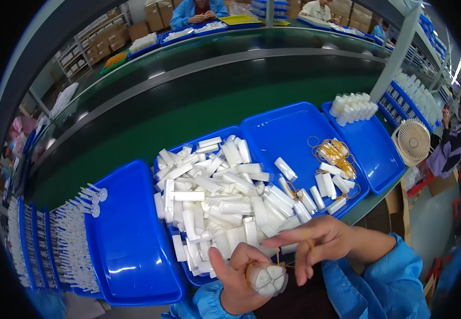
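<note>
Near the lower edge my left hand [236,284] is closed round a bundle of white plastic tubes [269,280], their ends facing up. Just to its right is my right hand [329,239], its index finger stretched toward the bundle. A tan rubber band [308,242] is looped on the fingers of the right hand, and a stretched strand runs down beside the bundle. Directly beyond my hands, many loose white tubes [230,207] are heaped in a blue tray [230,131]. More tan rubber bands [339,154] lie in the tray to the right, among several white tubes.
At left stands a blue tray [129,239] beside racks of thin white parts [74,244]. Banded white bundles [352,108] stand in the far right tray [376,159], near a beige fan [412,141]. Behind runs a green conveyor belt [188,101]; other people sit across it.
</note>
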Available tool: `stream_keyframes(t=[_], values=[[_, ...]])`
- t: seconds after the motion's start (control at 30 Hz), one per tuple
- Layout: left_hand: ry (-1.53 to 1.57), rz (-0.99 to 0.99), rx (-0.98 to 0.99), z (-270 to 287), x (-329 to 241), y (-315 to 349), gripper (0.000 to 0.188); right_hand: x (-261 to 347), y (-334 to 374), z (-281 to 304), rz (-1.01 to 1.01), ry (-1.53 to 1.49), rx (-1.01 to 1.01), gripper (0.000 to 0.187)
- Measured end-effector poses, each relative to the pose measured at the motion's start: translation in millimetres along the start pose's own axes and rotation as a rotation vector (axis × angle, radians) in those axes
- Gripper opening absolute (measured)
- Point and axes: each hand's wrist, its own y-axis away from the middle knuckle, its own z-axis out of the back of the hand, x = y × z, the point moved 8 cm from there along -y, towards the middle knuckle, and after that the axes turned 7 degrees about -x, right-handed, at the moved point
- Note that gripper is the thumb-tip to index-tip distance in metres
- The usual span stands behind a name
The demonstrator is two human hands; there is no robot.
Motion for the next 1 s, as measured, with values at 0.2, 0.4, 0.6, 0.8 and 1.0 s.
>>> stream_keyframes(t=[0.2,0.4,0.6,0.8,1.0], values=[[-0.443,-0.137,-0.001,-4,-11,-10,0.103,19,-17,-19,0.222,0.748,0.051,0.055],[-0.354,0.118,0.065,-9,-7,-15,0.065,21,-12,-20,0.196,0.794,-0.055,0.036],[-0.675,-0.381,0.042,-14,-45,-17,0.041,38,1,-30,0.349,0.826,-0.072,0.035],[-0.833,-0.53,0.13,-25,-51,-19,0.023,31,7,-20,0.415,0.804,-0.085,0.03],[-0.603,-0.444,-0.022,29,-49,29,0.104,106,10,63,0.416,1.289,-0.534,0.039]])
